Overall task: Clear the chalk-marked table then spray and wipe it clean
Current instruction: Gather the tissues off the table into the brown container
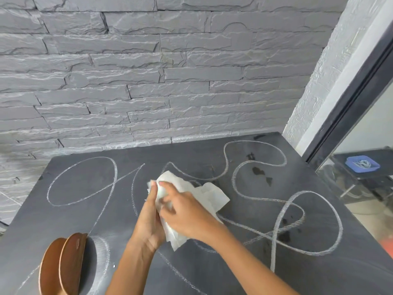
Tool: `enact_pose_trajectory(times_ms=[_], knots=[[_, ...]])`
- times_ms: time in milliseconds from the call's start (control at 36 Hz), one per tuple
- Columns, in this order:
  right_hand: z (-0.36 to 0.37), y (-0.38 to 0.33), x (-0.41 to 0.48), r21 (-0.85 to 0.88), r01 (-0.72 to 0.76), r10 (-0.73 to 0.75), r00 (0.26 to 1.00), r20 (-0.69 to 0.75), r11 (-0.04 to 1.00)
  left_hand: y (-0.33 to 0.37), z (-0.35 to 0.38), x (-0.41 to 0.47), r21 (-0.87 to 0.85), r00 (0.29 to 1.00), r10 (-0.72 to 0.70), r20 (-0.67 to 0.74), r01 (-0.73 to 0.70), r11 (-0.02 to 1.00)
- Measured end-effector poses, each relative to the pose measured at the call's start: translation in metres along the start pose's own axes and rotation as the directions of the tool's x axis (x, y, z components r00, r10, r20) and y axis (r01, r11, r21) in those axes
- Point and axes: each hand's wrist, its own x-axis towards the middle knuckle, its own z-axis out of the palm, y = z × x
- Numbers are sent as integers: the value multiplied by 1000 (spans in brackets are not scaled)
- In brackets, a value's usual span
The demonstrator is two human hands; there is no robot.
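Observation:
A dark slate table [319,269] fills the lower view, covered in looping white chalk lines [338,224] and a few dark wet spots [258,171]. Above its middle I hold a crumpled white paper towel [214,196] with both hands. My left hand [151,218] grips the towel's left side from below, fingers pointing away from me. My right hand [187,216] lies across it from the right, fingers curled into the paper. Part of the towel hangs below my hands.
A brown wooden holder with two rounded upright plates [63,262] stands at the table's near left. A grey stone wall [148,81] backs the table. Right of the table, behind a dark frame, a lower shelf carries a blue tray [362,163].

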Motion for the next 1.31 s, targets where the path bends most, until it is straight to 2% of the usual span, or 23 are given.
enact_pose_trajectory(times_ms=[56,111,167,222,278,333,389,417,472,500,639,694,750,833,972,1028,1167,1306], knots=[[6,0,-1,12,-39,39,999,34,999,2,-2,-2,21,1000,4,-2,-4,1000],[5,6,3,64,-77,78,997,-17,995,3,-7,-3,13,1000,-13,-21,13,1000],[-2,18,10,133,-97,116,983,-143,986,4,-13,-4,5,996,-19,-86,19,1000],[-10,37,19,230,-140,205,934,-292,963,4,-19,-4,-7,989,-8,-146,7,1000],[-16,66,29,317,-256,377,826,-418,913,3,-24,-5,-27,988,-13,-151,9,1000],[-16,105,36,433,-394,578,653,-489,811,3,-27,-6,-35,991,-10,-134,5,999],[-11,140,39,567,-482,741,498,-450,668,2,-29,-8,-37,992,-2,-127,-2,999],[-9,153,39,610,-521,800,446,-401,597,2,-29,-8,-40,992,-4,-127,-1,999],[-2,173,37,664,-580,877,385,-287,471,2,-30,-10,-44,991,-8,-134,3,999],[1,178,36,687,-589,896,379,-231,426,2,-30,-11,-41,990,-11,-137,6,999],[3,186,41,839,-473,889,457,-28,270,3,-31,-13,-36,990,-10,-144,5,999],[-1,183,44,889,-401,886,464,-12,222,4,-31,-14,-34,989,-7,-146,2,999],[-8,176,48,913,-344,873,486,-25,218,4,-32,-15,-38,989,-4,-150,-2,999],[-23,166,52,888,-339,839,537,-89,311,4,-35,-15,-42,988,0,-155,-7,999],[-59,154,51,824,-268,776,562,-287,499,2,-39,-13,-53,988,-7,-155,-1,999],[-76,146,50,778,-250,719,609,-336,576,2,-38,-12,-50,988,-13,-153,6,999],[-105,112,45,635,-271,571,752,-329,723,0,-31,-8,-45,987,-25,-156,18,999],[-104,60,36,541,-219,412,871,-266,812,-3,-21,-6,-46,991,-33,-130,27,999]])
